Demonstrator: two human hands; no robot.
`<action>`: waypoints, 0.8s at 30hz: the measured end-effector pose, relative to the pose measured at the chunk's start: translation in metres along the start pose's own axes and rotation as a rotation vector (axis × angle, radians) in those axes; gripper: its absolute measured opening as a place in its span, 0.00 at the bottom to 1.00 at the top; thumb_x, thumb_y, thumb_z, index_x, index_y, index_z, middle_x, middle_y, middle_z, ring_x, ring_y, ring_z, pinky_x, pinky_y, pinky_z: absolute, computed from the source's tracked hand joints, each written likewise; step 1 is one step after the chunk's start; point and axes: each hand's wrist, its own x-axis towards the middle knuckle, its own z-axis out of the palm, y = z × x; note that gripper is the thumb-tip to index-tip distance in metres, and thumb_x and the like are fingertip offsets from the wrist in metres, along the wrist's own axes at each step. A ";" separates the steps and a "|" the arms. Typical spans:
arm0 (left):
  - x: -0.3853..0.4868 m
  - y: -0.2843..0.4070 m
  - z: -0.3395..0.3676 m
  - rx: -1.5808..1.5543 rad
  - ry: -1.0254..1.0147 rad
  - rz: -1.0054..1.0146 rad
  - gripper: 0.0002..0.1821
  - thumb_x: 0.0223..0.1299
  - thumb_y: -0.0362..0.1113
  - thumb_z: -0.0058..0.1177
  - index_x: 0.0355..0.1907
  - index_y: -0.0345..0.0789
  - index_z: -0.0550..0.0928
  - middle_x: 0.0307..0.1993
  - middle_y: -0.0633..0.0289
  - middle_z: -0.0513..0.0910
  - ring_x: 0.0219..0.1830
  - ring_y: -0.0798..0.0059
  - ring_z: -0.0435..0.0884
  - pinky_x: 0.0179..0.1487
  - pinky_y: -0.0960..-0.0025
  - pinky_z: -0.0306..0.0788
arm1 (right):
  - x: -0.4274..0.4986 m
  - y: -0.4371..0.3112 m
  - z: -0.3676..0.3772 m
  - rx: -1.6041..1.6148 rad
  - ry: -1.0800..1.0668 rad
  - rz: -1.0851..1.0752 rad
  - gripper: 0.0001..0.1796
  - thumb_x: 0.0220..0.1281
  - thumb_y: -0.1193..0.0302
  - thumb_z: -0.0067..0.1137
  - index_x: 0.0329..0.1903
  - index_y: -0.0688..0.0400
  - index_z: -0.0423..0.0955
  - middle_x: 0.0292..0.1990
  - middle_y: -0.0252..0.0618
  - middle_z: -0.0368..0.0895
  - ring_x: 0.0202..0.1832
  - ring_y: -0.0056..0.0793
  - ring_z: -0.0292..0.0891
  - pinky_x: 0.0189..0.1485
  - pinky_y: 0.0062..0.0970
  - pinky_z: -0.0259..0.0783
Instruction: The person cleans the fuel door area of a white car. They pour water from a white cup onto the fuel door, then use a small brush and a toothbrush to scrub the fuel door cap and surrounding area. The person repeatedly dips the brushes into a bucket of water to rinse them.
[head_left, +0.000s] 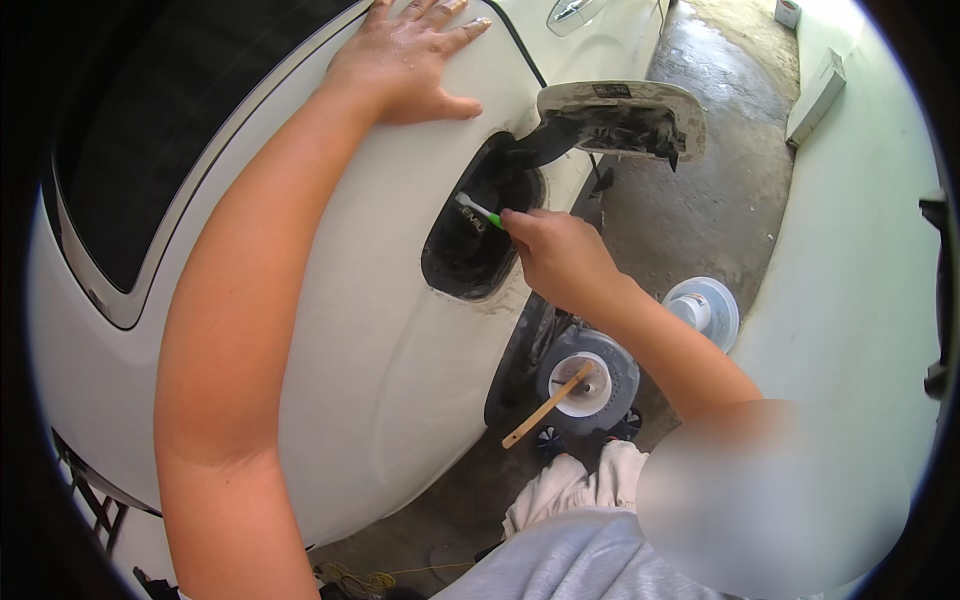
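My left hand (416, 64) lies wet and spread on the pale body panel (360, 247) of a car, holding nothing. In my right hand (559, 251) is a toothbrush (481, 211) with a white and green handle. Its head meets or hovers just over the black fuel cap (466, 225), which bears writing, inside the fuel filler recess (480, 266). The fuel door (622, 120) stands open on its black hinge arm, its inner side dirty. Grime marks the panel around the recess.
Below my right forearm, a white tub (592, 401) with a wooden-handled tool (544, 409) across it stands on a grey round stool or bucket. Behind it is a translucent basin (721, 307) with a white container. A pale wall (840, 247) runs along the right; a yellow cord (367, 580) lies on the floor.
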 end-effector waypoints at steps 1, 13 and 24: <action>-0.002 0.000 0.000 0.003 0.028 0.009 0.60 0.59 0.77 0.59 0.88 0.46 0.61 0.88 0.51 0.57 0.91 0.53 0.48 0.90 0.40 0.36 | -0.001 -0.002 -0.005 -0.014 -0.046 0.011 0.15 0.74 0.75 0.59 0.58 0.57 0.85 0.39 0.51 0.87 0.41 0.58 0.85 0.44 0.51 0.78; 0.011 -0.007 0.017 0.067 0.052 0.012 0.61 0.59 0.78 0.58 0.89 0.47 0.59 0.88 0.50 0.57 0.91 0.53 0.48 0.90 0.39 0.35 | 0.017 -0.031 -0.030 -0.147 -0.179 0.005 0.08 0.62 0.78 0.58 0.40 0.61 0.85 0.35 0.51 0.89 0.42 0.56 0.89 0.44 0.51 0.83; 0.009 -0.005 0.011 0.032 0.031 0.002 0.61 0.60 0.78 0.57 0.89 0.47 0.59 0.88 0.51 0.57 0.91 0.54 0.48 0.90 0.39 0.36 | 0.049 -0.037 -0.054 -0.182 -0.295 -0.010 0.08 0.59 0.77 0.60 0.36 0.61 0.87 0.35 0.52 0.91 0.41 0.55 0.90 0.45 0.48 0.85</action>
